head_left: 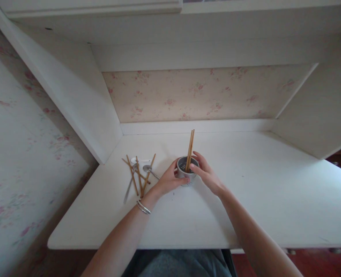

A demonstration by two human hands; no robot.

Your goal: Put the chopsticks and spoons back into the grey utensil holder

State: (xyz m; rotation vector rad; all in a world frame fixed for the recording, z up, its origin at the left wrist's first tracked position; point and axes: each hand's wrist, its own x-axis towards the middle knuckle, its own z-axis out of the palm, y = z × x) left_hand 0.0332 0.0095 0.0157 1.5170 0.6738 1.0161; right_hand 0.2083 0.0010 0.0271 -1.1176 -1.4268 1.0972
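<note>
A small round metal holder [185,172] with a perforated bottom stands on the white desk [245,200]. Two wooden chopsticks [190,148] stand upright in it. My left hand [168,180] curls around the holder's left side, with thin bangles on the wrist. On the holder's right side, my right hand [206,173] wraps round the rim, fingers reaching over the far edge. To the left lie several loose chopsticks [138,177] scattered on the desk, mixed with two metal spoons [151,170] and a white spoon [138,159].
The desk sits in an alcove with white side panels and a floral papered back wall [199,94]. A white shelf [101,7] hangs overhead. Floral wallpaper covers the wall at the left. The desk's front edge runs just above my lap.
</note>
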